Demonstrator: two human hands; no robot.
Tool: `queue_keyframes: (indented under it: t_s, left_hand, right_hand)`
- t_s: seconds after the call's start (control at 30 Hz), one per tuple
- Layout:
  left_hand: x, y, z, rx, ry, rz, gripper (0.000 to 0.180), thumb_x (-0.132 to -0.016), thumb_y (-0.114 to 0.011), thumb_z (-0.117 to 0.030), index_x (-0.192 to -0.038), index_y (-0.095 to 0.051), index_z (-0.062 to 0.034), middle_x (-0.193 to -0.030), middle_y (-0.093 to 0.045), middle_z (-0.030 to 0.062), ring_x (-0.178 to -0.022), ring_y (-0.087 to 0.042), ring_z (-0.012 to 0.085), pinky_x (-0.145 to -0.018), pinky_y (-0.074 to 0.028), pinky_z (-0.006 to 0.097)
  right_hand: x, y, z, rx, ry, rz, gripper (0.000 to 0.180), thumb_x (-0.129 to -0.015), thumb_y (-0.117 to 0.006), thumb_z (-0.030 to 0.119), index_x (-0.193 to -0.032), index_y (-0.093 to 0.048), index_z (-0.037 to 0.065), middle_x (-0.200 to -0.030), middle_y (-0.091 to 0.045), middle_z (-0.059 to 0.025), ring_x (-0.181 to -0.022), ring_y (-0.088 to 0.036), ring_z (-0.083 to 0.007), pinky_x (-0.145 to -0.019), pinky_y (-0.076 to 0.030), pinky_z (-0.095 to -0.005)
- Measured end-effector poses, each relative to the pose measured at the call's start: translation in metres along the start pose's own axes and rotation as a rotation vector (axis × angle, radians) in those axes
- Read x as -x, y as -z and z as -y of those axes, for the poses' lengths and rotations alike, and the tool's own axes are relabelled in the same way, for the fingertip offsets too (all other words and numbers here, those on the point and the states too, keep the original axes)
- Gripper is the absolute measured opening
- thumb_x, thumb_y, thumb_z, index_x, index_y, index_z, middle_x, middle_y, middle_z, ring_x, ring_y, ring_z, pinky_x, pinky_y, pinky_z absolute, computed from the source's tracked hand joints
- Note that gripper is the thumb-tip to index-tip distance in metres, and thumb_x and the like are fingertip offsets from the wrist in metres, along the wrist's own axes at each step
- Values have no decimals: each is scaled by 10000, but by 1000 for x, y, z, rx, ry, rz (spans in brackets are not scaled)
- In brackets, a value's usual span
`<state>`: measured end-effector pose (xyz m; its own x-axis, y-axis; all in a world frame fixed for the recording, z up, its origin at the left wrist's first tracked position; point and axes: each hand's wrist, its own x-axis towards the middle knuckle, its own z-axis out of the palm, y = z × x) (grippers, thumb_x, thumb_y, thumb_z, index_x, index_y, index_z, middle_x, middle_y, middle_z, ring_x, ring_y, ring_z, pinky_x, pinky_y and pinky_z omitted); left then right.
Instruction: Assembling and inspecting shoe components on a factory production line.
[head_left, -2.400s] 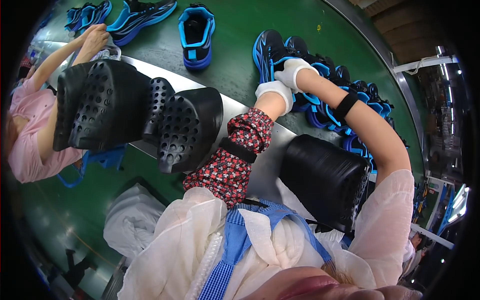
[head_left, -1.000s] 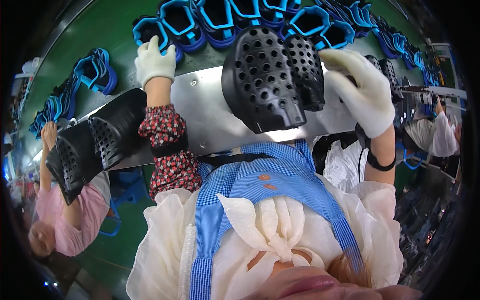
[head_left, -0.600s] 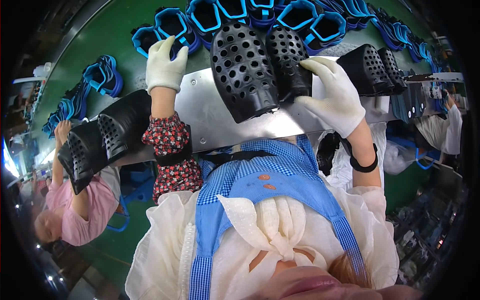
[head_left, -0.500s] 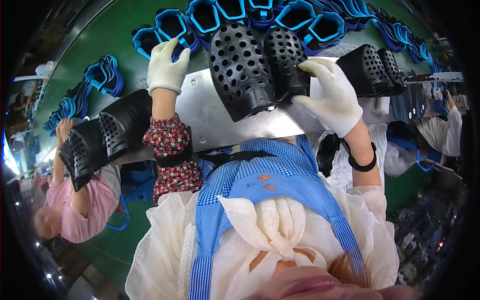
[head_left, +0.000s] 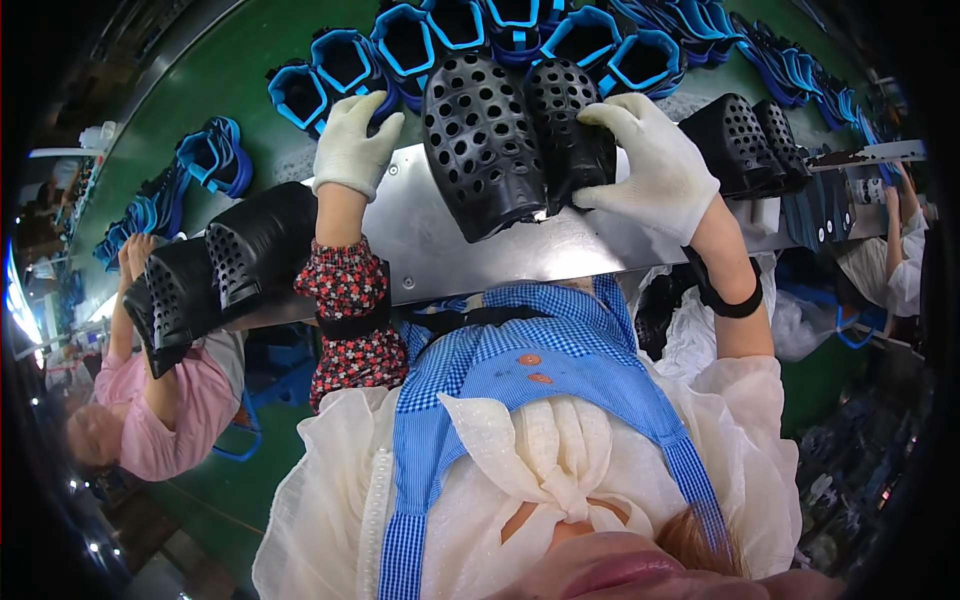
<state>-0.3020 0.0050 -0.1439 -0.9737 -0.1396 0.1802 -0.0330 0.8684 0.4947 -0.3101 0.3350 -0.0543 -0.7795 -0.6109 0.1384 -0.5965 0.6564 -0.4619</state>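
Two black perforated shells (head_left: 485, 150), shaped like the front of a shoe and full of round holes, stand side by side at the metal edge in front of me. Around the right side of the narrower shell (head_left: 565, 110) is my right hand (head_left: 655, 170) in a white glove, with fingers at its upper part and thumb at its lower part. My left hand (head_left: 358, 148), also in a white glove, is raised to the left of the wider shell, apart from it. Its fingers and thumb are spread with nothing between them.
Dark blue shoes with light-blue edging (head_left: 405, 40) line the green surface beyond. More black perforated shells stand at left (head_left: 255, 240) and right (head_left: 740, 145). The metal plate (head_left: 450, 230) runs before me. A person in pink (head_left: 185, 410) works at left, another person (head_left: 895, 245) at right.
My left hand has shifted right and slightly nearer to me, closer to the wider shell. My right hand has moved slightly left, further around the narrower shell.
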Motion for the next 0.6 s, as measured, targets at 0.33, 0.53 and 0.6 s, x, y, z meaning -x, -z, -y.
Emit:
queue_keyframes:
  t_s: [0.33,0.53,0.6]
  left_hand:
    - [-5,22,-29,273,41,-63,400,-799,-716,-272,-1135,-669,-60,-1038,-669,120,-899,-659,198,-810,-513,294]
    - [-28,59,-117,1226,-250,53,636,-983,-448,-448,-1370,-424,57,-1251,-571,187,-1125,-587,263,-948,-476,363]
    - [-21,57,-118,1574,-201,280,717,-971,-404,-527,-1385,-390,58,-1281,-546,197,-1145,-572,273,-967,-469,377]
  right_hand:
    - [14,51,-20,-336,-67,-107,623,-589,-794,98,-1151,-535,20,-1045,-573,-87,-948,-602,-200,-887,-488,-313]
    - [-36,77,25,-358,261,-119,610,-657,-743,142,-1207,-518,2,-1094,-559,-112,-1002,-575,-203,-884,-463,-312]
    - [-58,73,40,-384,405,-66,642,-664,-824,278,-1172,-533,16,-1038,-554,-133,-946,-570,-230,-815,-491,-317]
